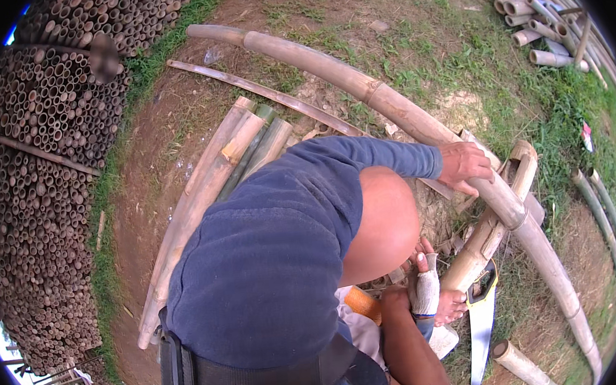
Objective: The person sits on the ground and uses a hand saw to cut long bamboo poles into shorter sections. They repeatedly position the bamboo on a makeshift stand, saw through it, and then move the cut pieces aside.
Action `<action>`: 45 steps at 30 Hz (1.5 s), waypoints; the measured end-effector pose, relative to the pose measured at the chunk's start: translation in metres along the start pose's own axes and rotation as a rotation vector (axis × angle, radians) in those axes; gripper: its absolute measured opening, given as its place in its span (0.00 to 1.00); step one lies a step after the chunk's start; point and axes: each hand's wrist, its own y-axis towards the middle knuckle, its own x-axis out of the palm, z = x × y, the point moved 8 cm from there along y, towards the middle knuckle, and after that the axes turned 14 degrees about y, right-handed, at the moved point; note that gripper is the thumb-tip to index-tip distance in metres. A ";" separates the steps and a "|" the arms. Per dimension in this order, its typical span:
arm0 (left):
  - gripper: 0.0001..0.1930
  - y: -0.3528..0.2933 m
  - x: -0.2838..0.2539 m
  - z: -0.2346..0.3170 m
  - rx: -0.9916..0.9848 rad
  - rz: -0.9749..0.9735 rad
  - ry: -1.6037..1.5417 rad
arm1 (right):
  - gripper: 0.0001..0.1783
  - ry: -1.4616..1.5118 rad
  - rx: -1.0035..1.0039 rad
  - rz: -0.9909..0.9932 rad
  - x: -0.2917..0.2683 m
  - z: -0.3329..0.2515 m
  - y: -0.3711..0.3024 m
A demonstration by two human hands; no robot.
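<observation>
My left hand (464, 165), in a blue sleeve, has its fingers curled over a long curved bamboo pole (357, 86). The pole crosses a shorter bamboo piece (472, 250) with an open cut near its upper end. Lower down, my right hand (424, 285) wears a pale fingerless glove. Its fingers look curled in beside a bare knee (383, 223), which partly hides them; what they hold does not show. A handsaw (482, 323) with a yellow and black handle lies beside the shorter piece, its blade pointing down. Bare toes (450, 307) appear close to the saw handle.
Several bamboo poles (199, 194) lie side by side on the left, with a split strip (263, 87) beyond. A tall stack of cut bamboo (46, 177) fills the far left. More bamboo tubes (558, 58) lie at the upper right. A loose tube (521, 367) lies near the saw.
</observation>
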 end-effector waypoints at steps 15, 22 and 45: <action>0.32 -0.099 -0.042 -0.013 -0.292 -0.154 0.060 | 0.44 0.076 0.031 0.108 0.003 -0.007 -0.001; 0.59 0.003 0.033 -0.071 -0.163 -0.752 -0.210 | 0.46 0.189 0.079 0.084 0.007 -0.008 0.013; 0.47 -0.017 -0.012 0.010 -0.128 -0.821 0.119 | 0.56 0.825 -1.014 0.421 -0.266 -0.327 -0.033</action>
